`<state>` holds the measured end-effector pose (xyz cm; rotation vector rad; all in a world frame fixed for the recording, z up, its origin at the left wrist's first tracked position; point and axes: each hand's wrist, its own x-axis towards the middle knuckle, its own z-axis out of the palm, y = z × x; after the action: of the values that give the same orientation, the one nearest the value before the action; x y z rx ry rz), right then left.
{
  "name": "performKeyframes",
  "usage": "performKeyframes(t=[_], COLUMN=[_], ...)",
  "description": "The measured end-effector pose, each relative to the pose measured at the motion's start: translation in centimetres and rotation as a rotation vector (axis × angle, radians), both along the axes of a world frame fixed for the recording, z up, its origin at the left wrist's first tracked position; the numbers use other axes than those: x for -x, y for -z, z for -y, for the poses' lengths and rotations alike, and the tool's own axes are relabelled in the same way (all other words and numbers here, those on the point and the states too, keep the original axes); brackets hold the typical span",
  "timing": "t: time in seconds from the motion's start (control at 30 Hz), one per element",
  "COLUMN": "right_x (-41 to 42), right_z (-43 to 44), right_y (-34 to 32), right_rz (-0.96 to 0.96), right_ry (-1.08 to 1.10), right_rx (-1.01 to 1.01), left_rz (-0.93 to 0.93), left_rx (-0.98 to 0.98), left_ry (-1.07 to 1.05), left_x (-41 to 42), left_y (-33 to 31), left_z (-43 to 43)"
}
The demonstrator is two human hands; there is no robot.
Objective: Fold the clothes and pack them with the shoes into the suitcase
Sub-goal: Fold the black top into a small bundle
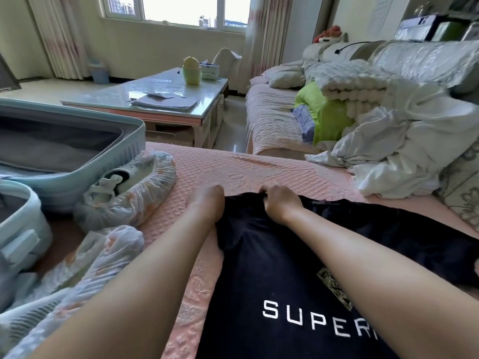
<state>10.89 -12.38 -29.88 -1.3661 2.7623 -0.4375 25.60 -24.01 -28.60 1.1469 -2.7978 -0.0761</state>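
A dark navy T-shirt (pixel 280 265) with white lettering lies spread on the pink bedspread (pixel 246 169) in front of me. My left hand (pixel 207 203) grips its far left edge, fingers curled under the cloth. My right hand (pixel 280 203) pinches the far edge just to the right. An open light-blue suitcase (pixel 77 161) sits at the left. A shoe (pixel 124 174) in a clear plastic cover lies beside the suitcase. A second covered shoe (pixel 85 268) lies nearer me, mostly hidden by its plastic.
A heap of white clothes (pixel 394 156) rests at the right on the bed, with a green garment (pixel 326 117) behind it. A glass coffee table (pixel 160 99) stands beyond the bed. A sofa with cushions (pixel 388 66) fills the far right.
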Motion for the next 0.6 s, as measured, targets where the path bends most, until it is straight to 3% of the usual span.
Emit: performKeyframes(t=[0.1, 0.2, 0.3, 0.37, 0.43, 0.5, 0.6], right_x=[-1.6, -3.5, -3.6, -3.0, -1.9, -0.2, 2.9], right_z=[1.7, 2.7, 1.5, -0.4, -2.6, -4.8, -7.9], right_y=[-0.8, -0.7, -0.1, 0.1, 0.7, 1.7, 2.1], right_rz=[0.038, 0.172, 0.129, -0.037, -0.125, -0.118, 0.013], right_ry=[-0.041, -0.164, -0.157, -0.108, -0.05, 0.002, 0.08], right_rx=[0.258, 0.123, 0.048, 0.16, 0.18, 0.045, -0.259], left_rz=[0.062, 0.137, 0.021, -0.092, -0.006, 0.154, 0.194], left_rx=[0.135, 0.181, 0.184, 0.021, -0.145, -0.145, -0.146], left_ry=[-0.193, -0.276, 0.003, 0.289, 0.36, 0.324, 0.287], left_x=[-0.7, -1.2, -0.9, -0.4, 0.2, 0.3, 0.1], left_y=[-1.6, -2.2, -1.5, -0.6, 0.9, 2.7, 3.2], left_z=[0.8, 0.8, 0.1, -1.1, -2.4, -3.0, -2.8])
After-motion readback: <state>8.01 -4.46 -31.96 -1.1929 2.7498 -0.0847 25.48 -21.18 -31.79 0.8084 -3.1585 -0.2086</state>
